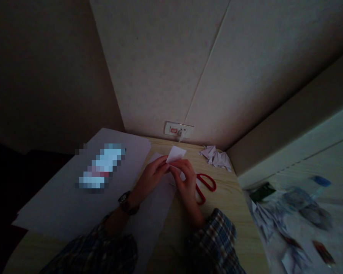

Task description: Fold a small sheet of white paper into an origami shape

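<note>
A small piece of folded white paper [176,153] is pinched between my two hands above the table. My left hand [152,176], with a dark watch [128,202] at the wrist, grips its left side. From the right, my right hand [185,176] holds its lower edge with bent fingers. Part of the paper is hidden behind the fingers. Scissors with red handles [206,183] lie just right of my right hand, their blades out of sight. Under my hands a strip of white paper [157,213] rests on the wood.
Large white sheets [60,205] cover the left of the wooden table [228,213], with a blurred-out lit phone-like object [105,167] on them. Folded paper pieces [216,157] sit at the back right. A wall socket [178,130] holds a plug. Assorted items [303,205] lie beyond the right edge.
</note>
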The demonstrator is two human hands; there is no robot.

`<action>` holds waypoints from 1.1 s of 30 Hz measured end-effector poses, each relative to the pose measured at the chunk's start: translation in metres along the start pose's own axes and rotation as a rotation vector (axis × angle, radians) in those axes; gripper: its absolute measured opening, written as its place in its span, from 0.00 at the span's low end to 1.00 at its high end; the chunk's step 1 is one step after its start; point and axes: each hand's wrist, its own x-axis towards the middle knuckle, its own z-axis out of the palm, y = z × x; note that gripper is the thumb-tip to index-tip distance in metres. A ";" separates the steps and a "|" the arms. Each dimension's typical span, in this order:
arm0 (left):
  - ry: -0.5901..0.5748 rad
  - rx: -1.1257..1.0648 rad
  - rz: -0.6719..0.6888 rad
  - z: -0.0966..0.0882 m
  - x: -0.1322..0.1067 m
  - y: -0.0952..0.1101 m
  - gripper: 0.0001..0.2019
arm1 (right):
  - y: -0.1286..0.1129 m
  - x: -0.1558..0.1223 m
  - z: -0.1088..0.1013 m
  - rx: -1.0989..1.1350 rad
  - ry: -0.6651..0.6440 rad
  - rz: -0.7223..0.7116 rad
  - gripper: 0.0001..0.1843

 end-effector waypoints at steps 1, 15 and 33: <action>-0.002 -0.058 -0.023 0.001 0.000 0.001 0.10 | -0.001 0.000 0.000 0.003 -0.005 -0.007 0.06; 0.045 -0.265 -0.117 0.006 -0.006 0.010 0.10 | -0.008 -0.003 0.003 -0.061 0.152 0.025 0.06; 0.030 -0.360 -0.095 0.005 -0.007 0.004 0.14 | -0.006 0.000 0.001 -0.009 0.143 0.150 0.12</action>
